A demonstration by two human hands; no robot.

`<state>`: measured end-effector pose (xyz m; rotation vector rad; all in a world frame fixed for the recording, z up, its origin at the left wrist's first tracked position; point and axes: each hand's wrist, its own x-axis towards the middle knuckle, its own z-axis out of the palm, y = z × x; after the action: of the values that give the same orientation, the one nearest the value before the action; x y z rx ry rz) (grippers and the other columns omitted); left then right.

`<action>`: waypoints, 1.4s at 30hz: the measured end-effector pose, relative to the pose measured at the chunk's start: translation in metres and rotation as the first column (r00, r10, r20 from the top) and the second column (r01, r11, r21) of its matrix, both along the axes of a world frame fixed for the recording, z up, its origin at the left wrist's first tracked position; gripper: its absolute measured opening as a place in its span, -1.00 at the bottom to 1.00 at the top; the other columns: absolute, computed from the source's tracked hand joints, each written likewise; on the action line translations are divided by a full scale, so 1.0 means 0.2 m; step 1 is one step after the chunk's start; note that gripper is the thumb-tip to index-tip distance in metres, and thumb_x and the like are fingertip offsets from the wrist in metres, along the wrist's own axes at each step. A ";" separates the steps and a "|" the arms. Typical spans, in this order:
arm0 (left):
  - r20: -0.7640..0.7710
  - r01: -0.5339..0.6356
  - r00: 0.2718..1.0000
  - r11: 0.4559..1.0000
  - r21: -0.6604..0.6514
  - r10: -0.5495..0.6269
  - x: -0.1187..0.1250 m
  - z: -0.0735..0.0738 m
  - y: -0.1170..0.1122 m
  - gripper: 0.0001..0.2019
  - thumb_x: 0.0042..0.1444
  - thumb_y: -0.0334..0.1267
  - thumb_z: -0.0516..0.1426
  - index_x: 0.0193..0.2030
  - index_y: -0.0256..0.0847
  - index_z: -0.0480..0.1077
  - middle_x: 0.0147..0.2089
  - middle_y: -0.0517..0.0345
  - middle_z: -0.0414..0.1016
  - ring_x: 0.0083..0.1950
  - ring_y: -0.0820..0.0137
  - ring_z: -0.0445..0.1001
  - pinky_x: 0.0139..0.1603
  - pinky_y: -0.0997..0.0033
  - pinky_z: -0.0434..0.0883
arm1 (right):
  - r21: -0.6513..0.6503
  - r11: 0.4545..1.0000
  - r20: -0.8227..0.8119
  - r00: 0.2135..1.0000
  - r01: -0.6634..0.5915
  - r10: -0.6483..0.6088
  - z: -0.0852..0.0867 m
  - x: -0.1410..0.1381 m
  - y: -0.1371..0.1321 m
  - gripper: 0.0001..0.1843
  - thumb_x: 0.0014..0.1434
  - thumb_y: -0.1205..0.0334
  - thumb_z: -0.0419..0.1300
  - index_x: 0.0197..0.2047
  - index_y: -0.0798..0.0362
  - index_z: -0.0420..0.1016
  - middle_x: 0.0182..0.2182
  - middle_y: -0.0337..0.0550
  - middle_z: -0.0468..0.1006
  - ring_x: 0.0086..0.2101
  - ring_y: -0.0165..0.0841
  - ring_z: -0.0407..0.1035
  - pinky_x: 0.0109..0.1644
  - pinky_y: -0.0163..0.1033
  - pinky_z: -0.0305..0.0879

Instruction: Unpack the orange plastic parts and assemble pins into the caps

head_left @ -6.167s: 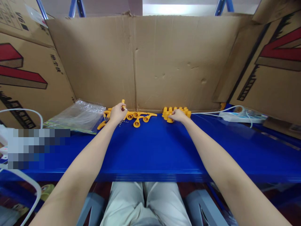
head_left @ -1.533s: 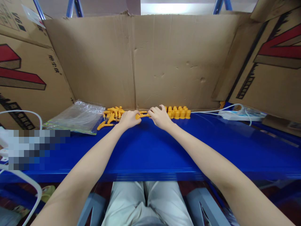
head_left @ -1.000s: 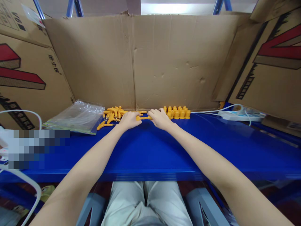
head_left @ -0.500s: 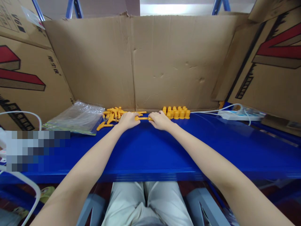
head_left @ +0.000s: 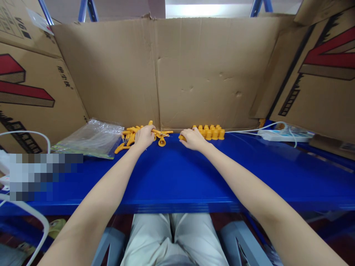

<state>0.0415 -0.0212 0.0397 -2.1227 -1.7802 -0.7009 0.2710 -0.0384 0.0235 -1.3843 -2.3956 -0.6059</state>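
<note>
My left hand (head_left: 144, 136) is closed at the right side of a heap of orange plastic pieces (head_left: 130, 133), some with small metal chains. An orange stick-like piece (head_left: 150, 123) pokes up from its fingers; the gripped part is hidden. Just right of these fingers lies an orange piece with a round, ring-like end (head_left: 161, 142). My right hand (head_left: 193, 139) rests low over the table, its fingers curled around a small orange plastic piece (head_left: 182, 137), mostly covered. Behind and right of that hand stand rows of orange cup-shaped pieces (head_left: 215, 133).
A blue table (head_left: 177, 177) spans the view, with a tall cardboard wall (head_left: 205, 74) behind it. Clear plastic bags (head_left: 90, 138) lie at left. A white power strip (head_left: 285, 136) with cables sits at right. Cardboard boxes (head_left: 24, 88) flank the left side.
My hands have come apart. The left has moved left to the heap, and the twisted orange rod seen between the hands no longer shows there. The right has shifted slightly right.
</note>
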 end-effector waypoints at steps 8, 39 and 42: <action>0.000 -0.133 0.991 0.990 0.049 0.133 -0.12 0.00 0.01 -0.56 0.12 -0.37 -0.04 0.16 -0.11 0.29 0.08 -0.04 0.36 0.10 0.17 0.36 0.08 0.20 0.27 | -0.022 0.936 -0.230 0.909 0.351 -0.346 0.13 0.10 0.00 -0.73 0.17 0.20 0.03 -0.14 0.14 0.43 -0.17 0.11 0.54 -0.19 -0.15 0.42 -0.19 -0.16 0.14; 0.075 -0.230 0.967 0.963 -0.140 0.242 -0.30 -0.16 0.18 -0.53 0.20 -0.15 -0.12 0.21 -0.15 0.27 0.19 -0.25 0.27 0.25 0.02 0.24 0.18 -0.06 0.20 | -0.342 0.774 -0.213 0.758 0.533 -0.616 -0.02 0.36 0.19 -0.54 0.04 0.42 0.09 0.05 0.22 0.38 -0.06 0.21 0.48 0.00 -0.10 0.33 -0.02 -0.13 0.15; 0.069 -0.210 0.972 0.959 -0.191 0.227 -0.30 -0.17 0.20 -0.47 0.22 -0.08 -0.18 0.30 -0.17 0.15 0.26 -0.24 0.22 0.29 0.02 0.20 0.19 -0.04 0.19 | -0.340 0.767 -0.203 0.753 0.545 -0.625 0.02 0.33 0.15 -0.54 0.04 0.42 0.08 0.05 0.22 0.37 -0.06 0.20 0.49 -0.03 -0.12 0.37 -0.06 -0.14 0.19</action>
<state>-0.0187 0.0187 0.0060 -1.9865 -2.1626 -0.6044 0.3368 -0.0087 0.0265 -2.2059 -1.8082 -0.1756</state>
